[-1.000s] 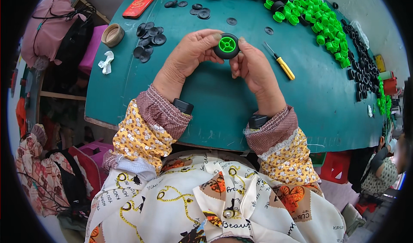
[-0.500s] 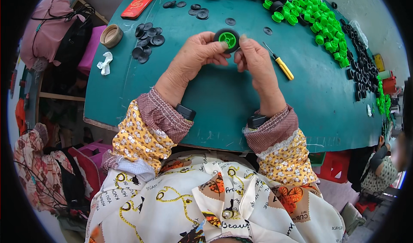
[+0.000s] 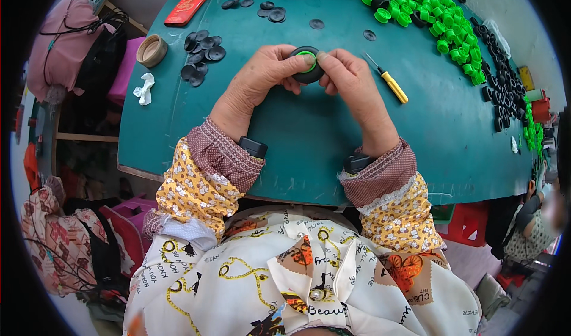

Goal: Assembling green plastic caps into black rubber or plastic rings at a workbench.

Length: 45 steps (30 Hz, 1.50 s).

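A toy wheel (image 3: 311, 76), a green hub inside a black tyre, is held up between my two hands above the table. My left hand (image 3: 269, 68) grips its left side, thumb laid across the hub. My right hand (image 3: 351, 74) pinches the right rim between thumb and bent fingers. Both thumbs hide much of the hub's face. Just right of my right hand lies a screwdriver (image 3: 394, 87) with a yellow handle. Loose black discs (image 3: 205, 53) are piled to the left of my hands, and a few more lie beyond them.
Green hubs (image 3: 455, 35) and black tyres (image 3: 502, 98) are heaped along the right and far side of the green table (image 3: 297, 151). At left are a red phone (image 3: 191, 3), a round tape roll (image 3: 151, 50) and crumpled white paper (image 3: 144, 89). A person (image 3: 529, 226) sits at far right.
The wheel has come slightly nearer and tilted. My left thumb has moved further over the hub, and my right thumb presses closer at its edge.
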Each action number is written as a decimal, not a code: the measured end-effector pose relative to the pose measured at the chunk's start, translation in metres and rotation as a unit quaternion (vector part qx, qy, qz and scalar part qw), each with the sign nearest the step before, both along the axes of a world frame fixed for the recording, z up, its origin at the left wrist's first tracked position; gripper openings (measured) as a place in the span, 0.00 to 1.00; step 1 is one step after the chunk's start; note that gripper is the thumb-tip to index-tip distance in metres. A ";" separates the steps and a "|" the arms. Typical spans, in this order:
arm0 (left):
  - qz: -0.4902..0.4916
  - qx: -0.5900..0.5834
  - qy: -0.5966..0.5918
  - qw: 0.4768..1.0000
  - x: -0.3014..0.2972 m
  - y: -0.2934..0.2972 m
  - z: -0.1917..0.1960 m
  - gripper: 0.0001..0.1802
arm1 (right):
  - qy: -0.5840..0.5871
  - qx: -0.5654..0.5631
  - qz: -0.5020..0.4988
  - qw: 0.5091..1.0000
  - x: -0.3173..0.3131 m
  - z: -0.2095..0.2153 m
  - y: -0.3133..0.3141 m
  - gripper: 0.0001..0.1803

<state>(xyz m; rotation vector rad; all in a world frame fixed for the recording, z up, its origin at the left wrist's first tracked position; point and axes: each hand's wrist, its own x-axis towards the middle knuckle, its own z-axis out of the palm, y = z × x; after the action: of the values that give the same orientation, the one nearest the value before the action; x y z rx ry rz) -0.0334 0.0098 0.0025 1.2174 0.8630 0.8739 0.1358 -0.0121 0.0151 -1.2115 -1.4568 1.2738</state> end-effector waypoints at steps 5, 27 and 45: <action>-0.104 -0.014 0.033 0.994 -0.004 -0.001 -0.001 0.18 | 0.009 0.018 -0.024 1.000 0.004 -0.001 0.003 0.19; -0.040 -0.035 -0.046 0.998 0.003 -0.002 -0.004 0.17 | 0.110 -0.023 -0.013 0.994 -0.007 -0.008 0.001 0.20; -0.026 0.036 0.070 0.997 0.018 -0.010 -0.005 0.15 | 0.131 -0.061 -0.070 0.987 -0.010 -0.020 0.005 0.18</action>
<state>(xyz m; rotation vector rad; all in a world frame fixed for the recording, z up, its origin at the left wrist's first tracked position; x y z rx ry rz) -0.0150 -0.0002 -0.0024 1.3701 0.9144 0.7909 0.1259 -0.0070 -0.0045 -1.1548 -1.0994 1.3832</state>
